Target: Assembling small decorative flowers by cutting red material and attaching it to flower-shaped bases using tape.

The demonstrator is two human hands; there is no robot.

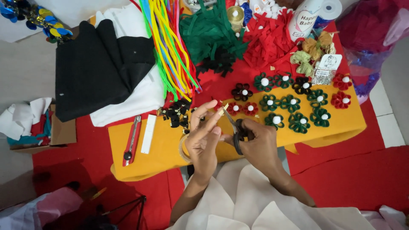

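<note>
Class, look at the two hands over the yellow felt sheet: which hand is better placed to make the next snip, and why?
The right hand: its fingers are through the black-handled scissors, blades angled toward the small pale strip pinched in the left hand, which is occupied holding it.

The floor (21, 72) is pale grey tile, showing at the left and again at the right edge, where a grout line crosses it. Red cloth (362, 179) covers most of the middle, with a yellow sheet (162, 153) laid over it. Light is even and soft.
</note>
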